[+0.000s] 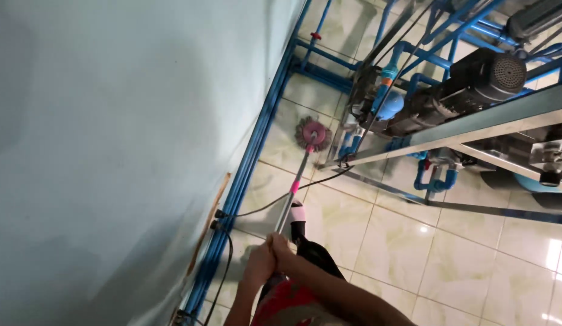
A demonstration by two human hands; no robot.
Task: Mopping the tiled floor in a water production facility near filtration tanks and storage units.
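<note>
Glossy cream floor tiles point(474, 253) below me, pale wall point(112, 151) alongside. My left hand point(260, 262) and right hand point(281, 246) both wrap the mop handle point(293, 193), close together; its round pink mop head point(312, 134) sits on the tiles, touching the metal frame point(474, 124) holding black pump motors point(474, 81) and blue pipes point(435, 181).

One mop point(312, 135), two hands point(268, 253), one dark motor point(474, 81), one black cable point(275, 202), one slippered foot point(298, 214)
</note>
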